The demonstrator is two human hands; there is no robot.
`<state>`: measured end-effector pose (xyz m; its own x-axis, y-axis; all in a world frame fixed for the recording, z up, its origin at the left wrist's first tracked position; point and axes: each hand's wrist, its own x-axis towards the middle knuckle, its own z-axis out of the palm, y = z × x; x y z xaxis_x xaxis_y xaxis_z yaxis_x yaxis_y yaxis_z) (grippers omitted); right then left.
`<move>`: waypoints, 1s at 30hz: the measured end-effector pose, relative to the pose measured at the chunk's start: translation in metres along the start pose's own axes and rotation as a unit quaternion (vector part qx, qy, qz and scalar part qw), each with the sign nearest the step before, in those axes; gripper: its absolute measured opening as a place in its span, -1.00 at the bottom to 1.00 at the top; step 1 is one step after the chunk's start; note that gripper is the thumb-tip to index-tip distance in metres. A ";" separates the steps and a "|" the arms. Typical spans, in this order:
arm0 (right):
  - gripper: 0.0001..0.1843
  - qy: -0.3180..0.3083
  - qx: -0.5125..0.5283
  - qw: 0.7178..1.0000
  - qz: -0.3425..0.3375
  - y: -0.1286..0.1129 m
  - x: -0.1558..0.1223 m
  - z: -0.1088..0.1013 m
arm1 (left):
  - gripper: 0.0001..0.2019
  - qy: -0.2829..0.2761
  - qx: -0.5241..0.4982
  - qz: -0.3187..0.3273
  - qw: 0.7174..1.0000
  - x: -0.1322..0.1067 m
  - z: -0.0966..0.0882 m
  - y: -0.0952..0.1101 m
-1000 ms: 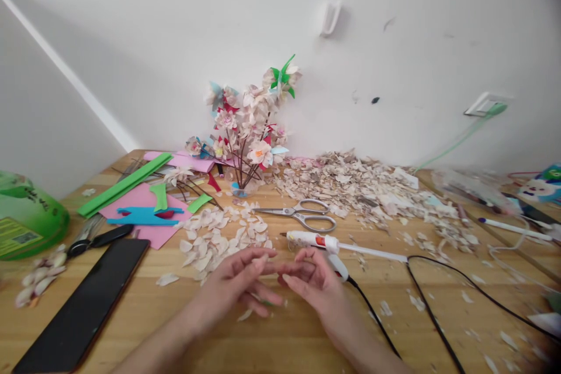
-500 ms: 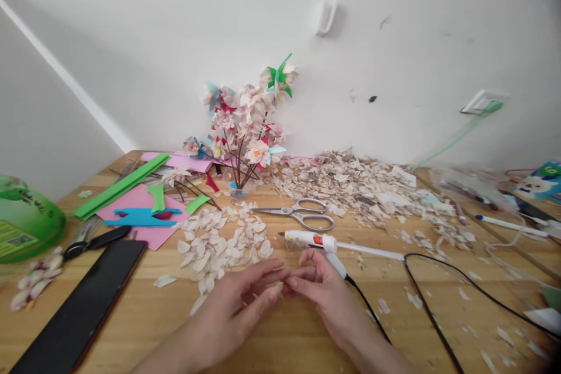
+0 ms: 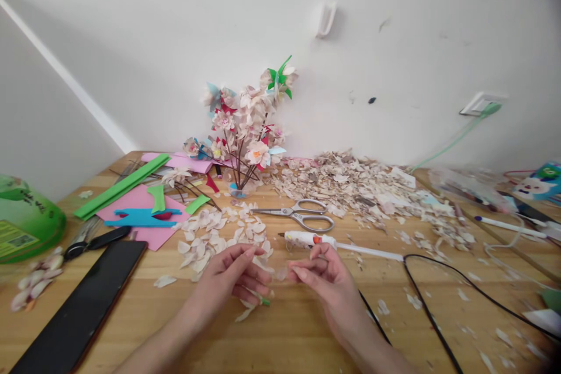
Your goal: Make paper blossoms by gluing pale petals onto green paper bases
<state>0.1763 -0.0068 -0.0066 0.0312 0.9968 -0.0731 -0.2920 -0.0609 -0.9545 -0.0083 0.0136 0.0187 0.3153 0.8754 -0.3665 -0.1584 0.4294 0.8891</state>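
Note:
My left hand (image 3: 239,274) is closed, its fingers curled around a small petal piece (image 3: 246,311). Pale petals and a bit of green stick out below those fingers; the rest is hidden. A short way to the right, my right hand (image 3: 326,277) pinches a thin, pale garlic-skin petal (image 3: 281,273) between thumb and fingertips. Just beyond the hands lies a loose heap of similar petals (image 3: 219,234). Behind my right hand a white glue gun (image 3: 309,239) rests on the table, with metal scissors (image 3: 298,214) farther back.
Handmade flowers (image 3: 248,128) stand in a small cup by the wall. Dry peelings (image 3: 350,181) cover the back right. At left are coloured paper (image 3: 144,216), a black phone (image 3: 83,310), garlic cloves (image 3: 37,280) and a green bottle (image 3: 28,219). A black cord (image 3: 425,298) crosses the right side.
My hands were together at the fingertips and are now apart. The left moved left and turned, showing petals and green beneath it; a petal now shows at my right fingertips.

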 end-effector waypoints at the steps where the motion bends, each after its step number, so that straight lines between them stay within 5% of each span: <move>1: -0.61 0.005 0.006 1.000 -0.006 0.000 0.000 0.000 | -0.62 -0.005 -0.001 0.002 1.000 0.000 0.000 0.000; 6: -0.64 -0.016 -0.049 0.999 -0.017 0.000 -0.003 0.004 | -0.64 -0.013 -0.013 0.006 1.000 -0.001 0.001 -0.001; 14: -0.69 -0.153 -0.095 0.984 0.004 -0.001 -0.010 0.008 | -0.67 0.014 -0.029 0.031 0.999 -0.003 0.003 0.000; 22: -0.75 -0.082 -0.146 0.986 0.029 -0.001 -0.007 0.008 | -0.66 0.011 0.015 0.042 0.999 -0.005 0.004 0.002; 30: -0.91 -0.055 -0.188 0.977 -0.078 -0.014 -0.006 -0.005 | -0.79 0.187 -0.007 0.141 0.972 0.006 -0.024 0.019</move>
